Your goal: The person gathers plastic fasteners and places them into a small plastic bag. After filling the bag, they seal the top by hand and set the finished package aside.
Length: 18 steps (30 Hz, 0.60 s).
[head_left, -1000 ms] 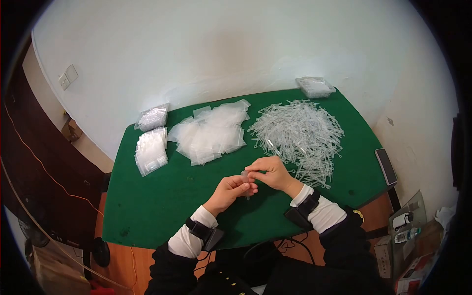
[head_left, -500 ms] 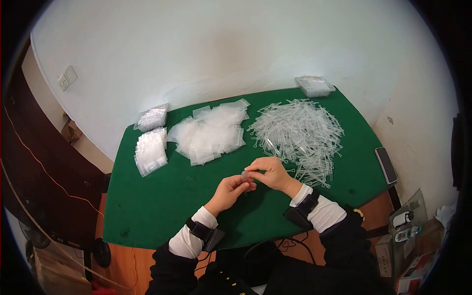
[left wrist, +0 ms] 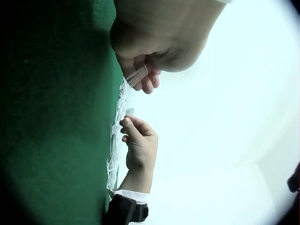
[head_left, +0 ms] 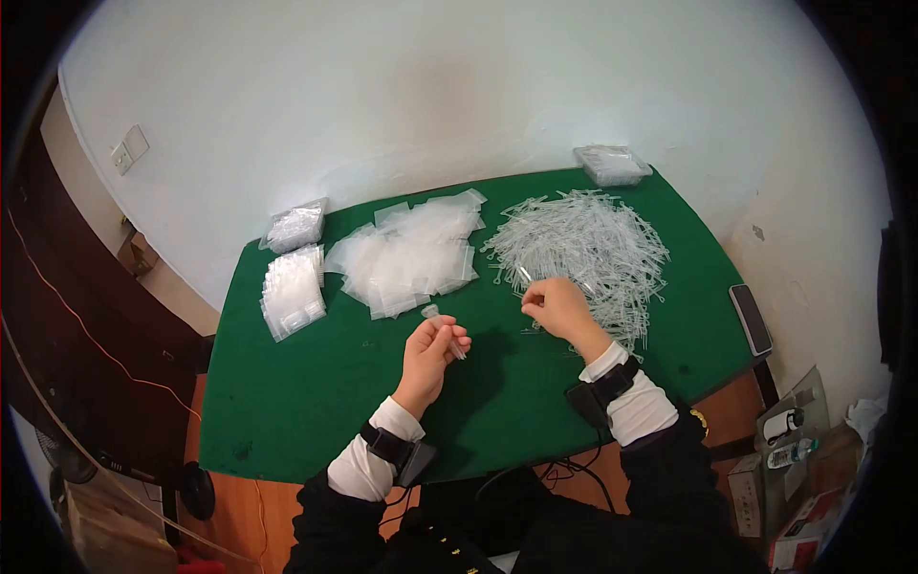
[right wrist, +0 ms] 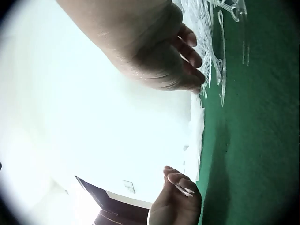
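In the head view, the left hand (head_left: pixel 427 360) grips a small bundle of clear plastic sticks (head_left: pixel 430 311), with their looped ends above the fist. The left wrist view shows the straight ends of the sticks (left wrist: pixel 137 76) sticking out at its fingers. The right hand (head_left: pixel 562 312) is at the near left edge of a big heap of the same sticks (head_left: pixel 593 244), thumb and forefinger close together. A small pale patch (left wrist: pixel 130 111) shows beside its fingertips in the left wrist view; whether it is held I cannot tell.
Flat clear bags (head_left: pixel 406 256) are spread left of the heap. Farther left lie overlapping bags (head_left: pixel 293 292) and a clear pack (head_left: pixel 296 226). A clear box (head_left: pixel 612 165) stands at the back right, a phone (head_left: pixel 751 322) at the right edge of the green table (head_left: pixel 316 411).
The hands, together before, have parted. The left hand has moved left with the sticks and now holds them more visibly; the right hand has moved right and forward to the heap.
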{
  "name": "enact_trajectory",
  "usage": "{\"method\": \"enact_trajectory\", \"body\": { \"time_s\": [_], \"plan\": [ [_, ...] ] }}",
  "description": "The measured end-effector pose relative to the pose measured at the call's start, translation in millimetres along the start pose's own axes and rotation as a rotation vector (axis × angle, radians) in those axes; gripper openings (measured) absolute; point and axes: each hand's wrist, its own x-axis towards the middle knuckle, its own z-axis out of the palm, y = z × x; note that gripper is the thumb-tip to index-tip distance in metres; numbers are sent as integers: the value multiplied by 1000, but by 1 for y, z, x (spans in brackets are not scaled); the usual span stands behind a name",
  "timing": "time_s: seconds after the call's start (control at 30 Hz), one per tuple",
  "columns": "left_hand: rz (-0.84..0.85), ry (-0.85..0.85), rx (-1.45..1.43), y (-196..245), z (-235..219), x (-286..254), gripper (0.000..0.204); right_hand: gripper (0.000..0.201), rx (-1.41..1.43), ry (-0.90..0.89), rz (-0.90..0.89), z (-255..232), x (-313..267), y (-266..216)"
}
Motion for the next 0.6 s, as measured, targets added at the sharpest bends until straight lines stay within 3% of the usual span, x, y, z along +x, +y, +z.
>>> {"method": "enact_trajectory", "body": {
  "time_s": [0.1, 0.23, 0.6],
  "plan": [
    [3, 72, -142, -4, -4, 4, 11, 12, -140, -195, 46, -10, 0, 2],
    [-14, 131, -294, -6, -8, 5, 9, 12, -139, -256, 33, -19, -3, 5],
    [-81, 223, -287, 3, -3, 3, 16, 10, -143, -191, -105, -2, 0, 16]
  ]
}}
